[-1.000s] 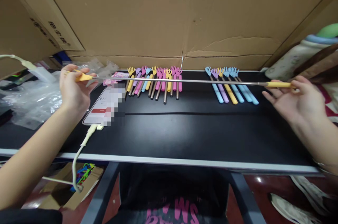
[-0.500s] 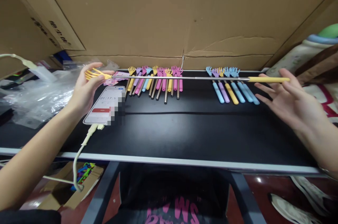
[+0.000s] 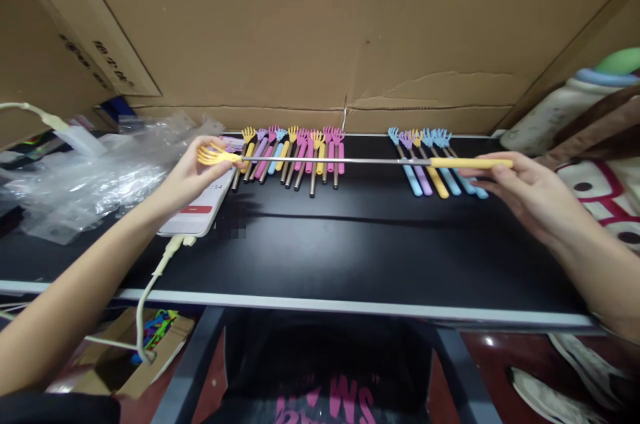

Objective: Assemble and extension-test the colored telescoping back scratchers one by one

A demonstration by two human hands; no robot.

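A yellow telescopic back scratcher (image 3: pixel 325 160) spans the space between my hands, its thin metal rod drawn out above the black table. My left hand (image 3: pixel 200 167) is closed on the yellow claw-shaped head. At the other end my right hand (image 3: pixel 525 191) grips the yellow handle between thumb and fingers. Behind the rod lies a row of shortened back scratchers (image 3: pixel 301 154) in pink, yellow, purple and blue. Several more back scratchers (image 3: pixel 423 174), mostly blue, lie at the right, partly covered by the held one.
Beneath my left wrist a white phone (image 3: pixel 197 214) lies with a cable (image 3: pixel 160 274) plugged in. Clear plastic bags (image 3: pixel 95 177) are heaped at the left. A cardboard wall (image 3: pixel 300 31) closes the back, and a bottle (image 3: pixel 555 111) leans at the right beside a patterned bag (image 3: pixel 595 191).
Both hands have come closer together, so the rod is shorter. My left hand moved right, over the phone; my right hand moved left and its fingers closed more around the handle.
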